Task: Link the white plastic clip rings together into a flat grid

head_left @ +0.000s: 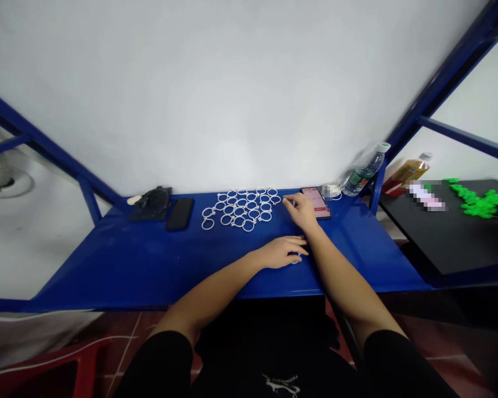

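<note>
Many white plastic rings (239, 211), each with a small knob, lie in a loose cluster on the blue tabletop (149, 265). My right hand (302, 211) is just right of the cluster, its thumb and index finger slightly parted close to the rightmost rings; nothing shows between them. Nearer my body, my left hand (280, 252) rests low over the table with fingers stretched and apart. Part of another white ring (295, 260) shows beneath its fingers; the rest is hidden. My right forearm passes just beyond the left fingertips.
A smartphone (316, 203) with a lit screen lies beside my right hand, with a white cable (332, 191) behind it. A water bottle (366, 170) leans near the blue frame. Leftward are a black phone (180, 214) and dark object (152, 203). Green pieces (483, 200) lie on a black table.
</note>
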A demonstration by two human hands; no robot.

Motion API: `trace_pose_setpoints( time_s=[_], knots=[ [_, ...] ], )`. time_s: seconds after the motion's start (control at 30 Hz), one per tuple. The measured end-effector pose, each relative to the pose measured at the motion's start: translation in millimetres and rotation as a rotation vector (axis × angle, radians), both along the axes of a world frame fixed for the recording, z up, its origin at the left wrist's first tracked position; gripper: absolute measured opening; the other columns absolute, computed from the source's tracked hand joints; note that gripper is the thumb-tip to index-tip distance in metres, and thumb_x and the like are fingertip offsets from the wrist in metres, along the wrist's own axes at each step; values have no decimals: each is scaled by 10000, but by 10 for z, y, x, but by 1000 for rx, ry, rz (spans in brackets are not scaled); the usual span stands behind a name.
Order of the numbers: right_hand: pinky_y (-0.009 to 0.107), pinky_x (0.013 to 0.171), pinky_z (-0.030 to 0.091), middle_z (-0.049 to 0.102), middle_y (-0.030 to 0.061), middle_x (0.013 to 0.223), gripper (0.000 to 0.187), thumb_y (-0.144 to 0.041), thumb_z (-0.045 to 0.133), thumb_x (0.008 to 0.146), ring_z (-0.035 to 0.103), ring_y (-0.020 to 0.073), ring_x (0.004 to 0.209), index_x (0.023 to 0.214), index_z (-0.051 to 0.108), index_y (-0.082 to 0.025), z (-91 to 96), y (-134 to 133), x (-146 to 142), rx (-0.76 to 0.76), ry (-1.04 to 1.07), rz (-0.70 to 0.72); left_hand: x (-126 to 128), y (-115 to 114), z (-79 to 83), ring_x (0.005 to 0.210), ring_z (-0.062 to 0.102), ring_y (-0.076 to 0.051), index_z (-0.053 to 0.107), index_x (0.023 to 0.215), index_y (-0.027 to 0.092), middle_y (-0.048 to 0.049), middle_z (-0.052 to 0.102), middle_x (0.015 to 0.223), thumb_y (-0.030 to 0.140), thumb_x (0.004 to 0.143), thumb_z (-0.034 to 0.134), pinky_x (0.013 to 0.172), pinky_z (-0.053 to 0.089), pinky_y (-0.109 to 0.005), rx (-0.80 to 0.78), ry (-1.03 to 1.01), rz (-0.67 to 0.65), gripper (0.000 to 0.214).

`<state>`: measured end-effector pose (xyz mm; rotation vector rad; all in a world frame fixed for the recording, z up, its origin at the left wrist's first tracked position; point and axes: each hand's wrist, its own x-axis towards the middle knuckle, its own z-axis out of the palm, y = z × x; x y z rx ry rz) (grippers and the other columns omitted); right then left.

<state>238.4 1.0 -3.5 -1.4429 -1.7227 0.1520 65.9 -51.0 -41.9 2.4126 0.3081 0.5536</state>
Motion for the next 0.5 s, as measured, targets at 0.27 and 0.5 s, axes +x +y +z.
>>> trace_pose_setpoints(
  time_s=[0.27,0.5],
  knots=[
    [320,670,517,758,67,904,269,-417,610,974,635,183,684,1045,750,-198,149,-135,-102,94,166,1,-264,229,92,872,736,-188,781,971,220,-51,789,917,226,954,680,868,607,-379,109,-438,527,102],
    [274,621,492,767,34,829,280,-456,668,949,632,151,642,1028,761,-204,139,-222,-269,-52,279,329,-579,522,281,1084,710,-208,733,1211,230,-90,734,1209,325,989,655,910,612,-390,288,-527,751,254]
  ],
)
